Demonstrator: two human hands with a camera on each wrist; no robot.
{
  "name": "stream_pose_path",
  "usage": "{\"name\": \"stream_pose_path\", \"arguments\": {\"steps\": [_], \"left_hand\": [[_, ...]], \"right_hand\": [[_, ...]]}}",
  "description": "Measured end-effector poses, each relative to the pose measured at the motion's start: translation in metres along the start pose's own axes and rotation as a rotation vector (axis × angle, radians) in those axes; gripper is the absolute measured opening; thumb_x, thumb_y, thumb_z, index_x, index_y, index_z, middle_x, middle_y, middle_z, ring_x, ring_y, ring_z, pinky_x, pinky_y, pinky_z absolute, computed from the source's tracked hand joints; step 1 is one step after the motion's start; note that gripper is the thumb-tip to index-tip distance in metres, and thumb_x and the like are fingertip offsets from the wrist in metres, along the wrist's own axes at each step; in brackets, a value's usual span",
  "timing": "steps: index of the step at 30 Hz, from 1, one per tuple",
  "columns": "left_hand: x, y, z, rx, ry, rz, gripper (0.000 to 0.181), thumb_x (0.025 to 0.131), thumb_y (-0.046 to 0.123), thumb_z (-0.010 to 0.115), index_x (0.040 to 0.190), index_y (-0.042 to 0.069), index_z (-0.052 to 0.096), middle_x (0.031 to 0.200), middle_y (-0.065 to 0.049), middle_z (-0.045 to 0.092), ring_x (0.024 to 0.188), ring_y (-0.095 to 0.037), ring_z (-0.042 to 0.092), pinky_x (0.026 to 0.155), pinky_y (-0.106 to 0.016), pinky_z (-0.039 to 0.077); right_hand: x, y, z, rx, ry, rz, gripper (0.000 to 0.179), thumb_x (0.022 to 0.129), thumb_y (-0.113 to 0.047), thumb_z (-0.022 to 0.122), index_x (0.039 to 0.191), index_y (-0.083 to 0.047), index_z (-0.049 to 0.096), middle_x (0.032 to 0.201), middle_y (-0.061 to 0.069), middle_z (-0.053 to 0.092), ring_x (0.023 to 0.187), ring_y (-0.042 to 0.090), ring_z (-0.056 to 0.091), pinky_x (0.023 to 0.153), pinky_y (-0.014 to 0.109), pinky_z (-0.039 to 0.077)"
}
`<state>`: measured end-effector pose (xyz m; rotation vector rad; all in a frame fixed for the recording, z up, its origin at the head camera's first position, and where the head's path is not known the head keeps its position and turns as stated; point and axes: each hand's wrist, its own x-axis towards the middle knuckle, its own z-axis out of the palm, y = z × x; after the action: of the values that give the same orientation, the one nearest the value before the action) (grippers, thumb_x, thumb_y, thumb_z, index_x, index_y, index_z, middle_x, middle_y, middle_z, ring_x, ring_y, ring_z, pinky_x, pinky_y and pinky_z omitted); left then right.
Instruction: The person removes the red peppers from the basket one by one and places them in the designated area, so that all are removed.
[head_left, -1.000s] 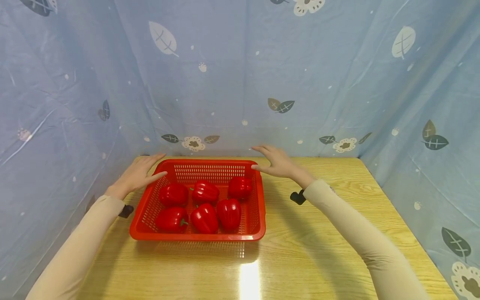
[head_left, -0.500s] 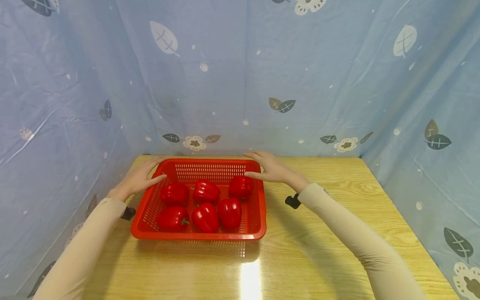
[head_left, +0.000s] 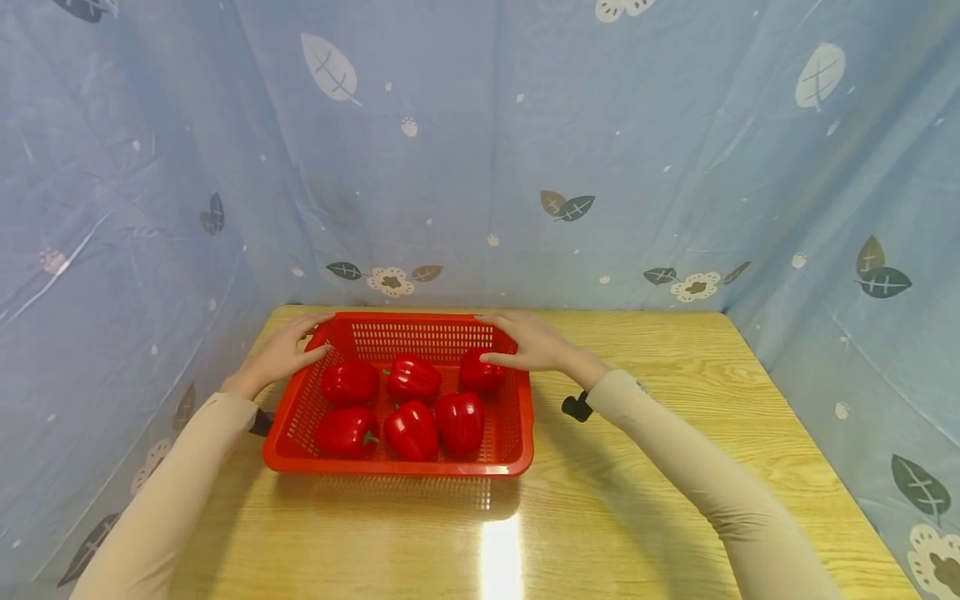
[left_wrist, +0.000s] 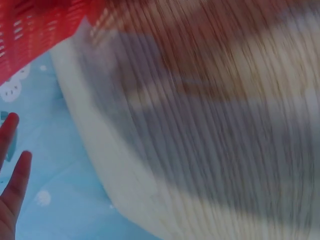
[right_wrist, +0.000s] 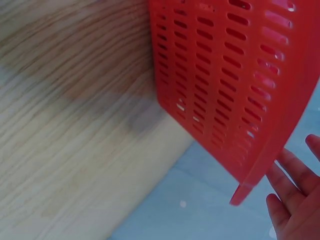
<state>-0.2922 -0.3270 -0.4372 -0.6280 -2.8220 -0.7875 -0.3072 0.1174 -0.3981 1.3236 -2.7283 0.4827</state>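
Observation:
A red plastic basket (head_left: 397, 469) with slotted walls stands on the table. Several red bell peppers (head_left: 411, 432) lie inside it, some with green stems showing. My left hand (head_left: 279, 354) is at the basket's far left corner, fingers extended and thumb reaching toward the inside of the rim. At the far right corner, my right hand (head_left: 531, 343) spans the rim, its thumb overlapping the rear right bell pepper (head_left: 482, 371). The right wrist view shows the right fingers (right_wrist: 287, 192) extended right by the basket corner. Two straight left fingers (left_wrist: 17, 180) appear in the left wrist view.
The wooden table (head_left: 637, 500) extends to the right and in front of the basket. A blue patterned curtain (head_left: 450, 167) hangs behind and along both sides, close to the table's far edge.
My right hand has moved left and down, from beside the basket onto its far right corner. The left hand has shifted slightly at the left corner. The peppers lie as before.

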Motion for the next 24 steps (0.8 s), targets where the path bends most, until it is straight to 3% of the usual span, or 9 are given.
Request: {"name": "stream_pose_path", "arguments": {"steps": [4,11,17,24], "left_hand": [[0.001,-0.001,0.003,-0.098,0.02,0.018,0.057,0.088,0.02,0.062,0.138,0.002,0.041,0.132,-0.023,0.046,0.106,-0.039,0.052,0.088,-0.057,0.044],[0.0,0.004,0.004,-0.222,0.009,-0.043,0.058,0.086,0.012,0.062,0.139,0.001,0.04,0.133,-0.025,0.044,0.106,-0.043,0.053,0.077,-0.053,0.051],[0.0,0.007,0.003,-0.275,0.009,-0.054,0.06,0.085,0.007,0.063,0.138,-0.003,0.039,0.133,-0.028,0.042,0.105,-0.049,0.053,0.073,-0.051,0.053],[0.0,0.005,0.005,-0.276,0.024,-0.07,0.058,0.085,0.007,0.062,0.138,-0.002,0.04,0.131,-0.028,0.043,0.102,-0.049,0.054,0.068,-0.04,0.055]], "right_hand": [[0.002,-0.002,0.004,0.018,-0.033,0.017,0.071,0.085,-0.055,0.056,0.141,-0.015,0.04,0.137,0.006,0.048,0.126,0.026,0.044,0.105,0.044,0.034],[0.001,-0.006,0.007,0.035,-0.095,0.037,0.075,0.083,-0.056,0.058,0.141,-0.013,0.04,0.138,0.008,0.047,0.126,0.028,0.042,0.107,0.052,0.027],[0.002,-0.01,0.01,-0.021,-0.135,0.044,0.078,0.08,-0.059,0.06,0.142,-0.017,0.039,0.134,0.005,0.051,0.124,0.025,0.045,0.106,0.052,0.027],[0.003,-0.011,0.018,-0.053,-0.139,0.059,0.073,0.078,-0.06,0.061,0.137,-0.018,0.046,0.134,0.004,0.051,0.123,0.025,0.046,0.107,0.054,0.021]]}}
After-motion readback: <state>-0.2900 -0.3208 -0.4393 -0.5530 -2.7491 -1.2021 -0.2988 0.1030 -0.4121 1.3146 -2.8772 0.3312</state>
